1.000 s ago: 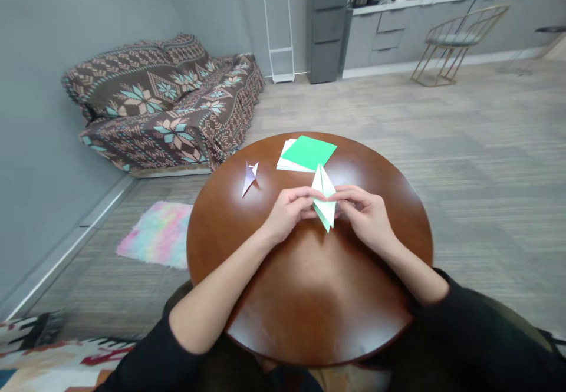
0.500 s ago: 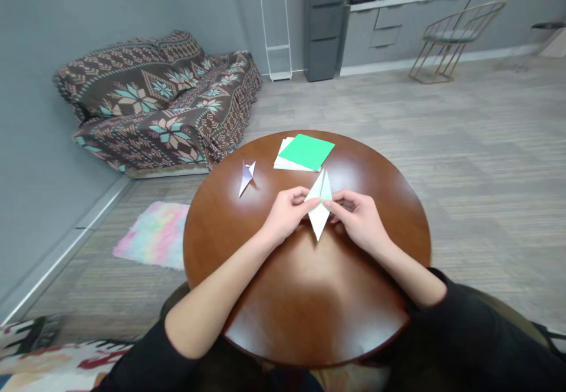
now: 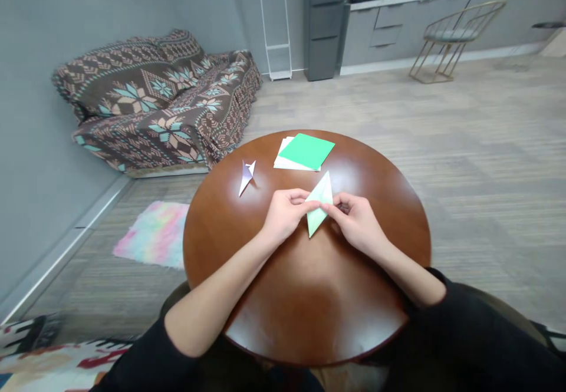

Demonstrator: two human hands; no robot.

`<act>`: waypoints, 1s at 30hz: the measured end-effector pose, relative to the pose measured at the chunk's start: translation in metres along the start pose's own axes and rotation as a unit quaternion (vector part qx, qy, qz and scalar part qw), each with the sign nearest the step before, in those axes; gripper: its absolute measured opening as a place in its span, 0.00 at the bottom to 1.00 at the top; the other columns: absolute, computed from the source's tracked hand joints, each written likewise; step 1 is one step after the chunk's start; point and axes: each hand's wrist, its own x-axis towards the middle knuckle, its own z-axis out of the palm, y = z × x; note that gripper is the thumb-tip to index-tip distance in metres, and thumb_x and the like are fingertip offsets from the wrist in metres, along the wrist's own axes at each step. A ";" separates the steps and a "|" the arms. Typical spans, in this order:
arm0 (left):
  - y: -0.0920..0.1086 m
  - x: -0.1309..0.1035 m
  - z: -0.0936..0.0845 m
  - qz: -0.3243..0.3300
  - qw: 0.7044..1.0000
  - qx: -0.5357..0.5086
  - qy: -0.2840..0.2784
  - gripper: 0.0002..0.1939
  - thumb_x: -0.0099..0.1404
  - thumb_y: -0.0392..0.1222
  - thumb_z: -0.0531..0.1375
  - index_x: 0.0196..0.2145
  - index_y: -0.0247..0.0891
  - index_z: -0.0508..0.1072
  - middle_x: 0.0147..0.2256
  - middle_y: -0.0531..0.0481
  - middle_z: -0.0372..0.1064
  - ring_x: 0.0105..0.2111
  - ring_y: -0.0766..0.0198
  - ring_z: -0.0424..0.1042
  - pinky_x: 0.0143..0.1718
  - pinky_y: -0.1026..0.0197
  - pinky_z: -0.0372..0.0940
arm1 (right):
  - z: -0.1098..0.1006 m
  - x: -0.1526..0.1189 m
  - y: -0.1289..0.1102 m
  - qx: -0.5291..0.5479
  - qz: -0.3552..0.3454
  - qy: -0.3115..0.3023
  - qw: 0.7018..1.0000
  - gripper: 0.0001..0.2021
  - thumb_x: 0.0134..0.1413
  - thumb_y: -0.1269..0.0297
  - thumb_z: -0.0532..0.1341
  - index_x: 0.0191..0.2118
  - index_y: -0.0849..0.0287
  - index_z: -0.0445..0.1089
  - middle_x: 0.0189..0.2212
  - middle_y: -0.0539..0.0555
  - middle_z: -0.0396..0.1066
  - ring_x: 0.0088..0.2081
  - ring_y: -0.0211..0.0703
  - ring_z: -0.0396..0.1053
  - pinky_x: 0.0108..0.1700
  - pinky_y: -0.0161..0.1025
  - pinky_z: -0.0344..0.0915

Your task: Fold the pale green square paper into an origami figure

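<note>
Between my two hands is a pale green piece of folded origami paper (image 3: 317, 218), a narrow diamond with one point towards the far side and one towards me. My left hand (image 3: 287, 212) pinches its left edge, thumb on top and fingers behind. On the opposite edge, my right hand (image 3: 354, 216) pinches it too, its thumb close to the left thumb near the middle. Just beyond my hands lies a green paper sheet (image 3: 307, 151) on top of white sheets (image 3: 287, 163). A small purple and white folded paper figure (image 3: 246, 177) stands to the left.
All this is on a round brown wooden table (image 3: 309, 297). A patterned-cover sofa (image 3: 168, 97) stands behind at left, with a fluffy pastel rug (image 3: 152, 234) on the floor. Further back are a gold-framed chair (image 3: 451, 37) and a grey kitchen counter (image 3: 411, 26).
The folded paper has turned slightly in my fingers, its near point shifting left. The slit seen in its far half no longer shows, and a greener face is visible. Both hands keep their grip.
</note>
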 end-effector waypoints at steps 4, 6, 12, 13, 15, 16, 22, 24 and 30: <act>-0.001 -0.001 0.001 0.003 1.000 0.004 0.006 0.16 0.53 0.48 0.72 0.33 0.33 0.79 0.30 0.46 0.79 0.29 0.61 0.77 0.34 0.63 0.69 | 0.002 -0.001 0.000 0.008 0.017 0.015 1.000 0.18 0.56 0.51 0.66 0.23 0.56 0.63 0.16 0.46 0.61 0.19 0.37 0.57 0.24 0.37 0.52; 0.000 -0.002 0.002 -0.006 1.000 -0.009 -0.004 0.17 0.55 0.50 0.71 0.35 0.34 0.77 0.30 0.48 0.78 0.28 0.63 0.76 0.32 0.63 0.69 | 0.001 0.000 0.000 0.037 0.020 0.030 0.999 0.19 0.54 0.50 0.66 0.23 0.56 0.64 0.17 0.46 0.63 0.20 0.37 0.57 0.24 0.37 0.53; 0.006 -0.004 0.005 -0.073 0.994 -0.009 -0.084 0.21 0.54 0.51 0.72 0.37 0.34 0.71 0.33 0.47 0.76 0.30 0.60 0.78 0.30 0.59 0.73 | -0.003 0.004 -0.003 0.113 0.048 0.031 0.992 0.18 0.45 0.50 0.72 0.25 0.60 0.71 0.20 0.49 0.68 0.23 0.37 0.61 0.27 0.36 0.57; 0.007 -0.004 0.005 -0.064 0.994 0.008 -0.088 0.20 0.55 0.51 0.71 0.37 0.34 0.72 0.32 0.47 0.76 0.29 0.61 0.77 0.29 0.60 0.72 | -0.003 0.004 -0.004 0.123 0.058 0.022 0.991 0.17 0.44 0.50 0.72 0.26 0.61 0.73 0.21 0.49 0.69 0.23 0.37 0.62 0.26 0.36 0.57; 0.006 -0.002 0.003 -0.037 0.995 0.038 -0.089 0.19 0.56 0.50 0.70 0.37 0.33 0.74 0.31 0.47 0.75 0.28 0.64 0.75 0.28 0.63 0.70 | -0.004 0.005 -0.004 0.138 0.084 0.030 0.986 0.18 0.41 0.51 0.74 0.28 0.62 0.75 0.20 0.49 0.69 0.22 0.37 0.61 0.25 0.36 0.57; 0.006 -0.001 0.001 -0.022 0.996 0.044 -0.080 0.18 0.56 0.50 0.70 0.37 0.33 0.75 0.30 0.47 0.75 0.27 0.65 0.74 0.28 0.65 0.69 | -0.004 0.006 -0.003 0.145 0.097 0.043 0.984 0.18 0.41 0.51 0.74 0.28 0.62 0.75 0.19 0.49 0.68 0.22 0.36 0.60 0.24 0.36 0.56; 0.005 0.010 -0.011 0.047 0.997 0.006 0.059 0.15 0.52 0.46 0.72 0.32 0.34 0.76 0.25 0.53 0.71 0.23 0.71 0.66 0.29 0.66 0.62 | -0.014 0.015 0.007 0.222 0.093 0.070 0.968 0.16 0.45 0.52 0.72 0.32 0.60 0.76 0.33 0.56 0.76 0.34 0.44 0.72 0.34 0.39 0.69; 0.006 0.011 -0.013 0.048 0.997 0.001 0.066 0.13 0.51 0.45 0.72 0.31 0.34 0.77 0.24 0.54 0.70 0.23 0.72 0.64 0.27 0.67 0.59 | -0.022 0.018 0.006 0.186 0.036 0.121 0.974 0.19 0.49 0.51 0.70 0.43 0.57 0.76 0.40 0.57 0.77 0.42 0.48 0.74 0.41 0.43 0.71; 0.009 0.003 -0.007 0.050 0.998 0.002 -0.025 0.12 0.55 0.45 0.71 0.32 0.34 0.79 0.25 0.53 0.71 0.24 0.71 0.62 0.27 0.66 0.57 | -0.031 0.012 -0.011 -0.045 -0.102 0.039 0.993 0.11 0.52 0.55 0.69 0.37 0.57 0.78 0.37 0.55 0.79 0.41 0.50 0.75 0.48 0.46 0.67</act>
